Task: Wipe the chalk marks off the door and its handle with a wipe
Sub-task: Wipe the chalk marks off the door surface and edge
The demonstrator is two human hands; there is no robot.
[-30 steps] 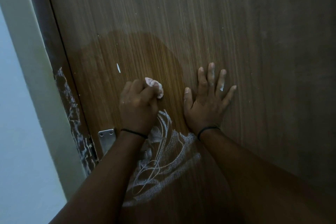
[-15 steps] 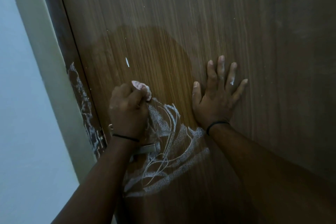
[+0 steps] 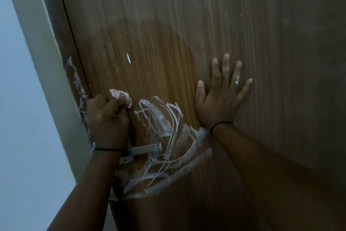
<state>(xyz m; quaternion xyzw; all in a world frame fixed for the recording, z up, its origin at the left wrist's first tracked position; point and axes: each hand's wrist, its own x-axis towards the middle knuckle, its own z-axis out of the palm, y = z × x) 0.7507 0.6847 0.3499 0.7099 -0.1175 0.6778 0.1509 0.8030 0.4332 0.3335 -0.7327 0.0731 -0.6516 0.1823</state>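
Observation:
A brown wooden door (image 3: 206,24) fills the view. White chalk marks (image 3: 168,137) scrawl across it around the metal handle (image 3: 144,149), and more chalk streaks the door's left edge (image 3: 78,90). My left hand (image 3: 108,120) grips a crumpled pale wipe (image 3: 121,95) and presses it on the door just above the handle, near the left edge. My right hand (image 3: 221,97) lies flat on the door with fingers spread, right of the chalk. A darker damp patch (image 3: 159,62) shows above the marks.
A pale door frame (image 3: 37,62) and wall (image 3: 15,118) run down the left side. A small white fleck (image 3: 128,58) sits on the door above my left hand. A metal screw plate (image 3: 125,160) lies under the handle.
My left hand with the wipe has slid left and down toward the door edge, uncovering more chalk and the handle. My right hand has stayed flat on the door.

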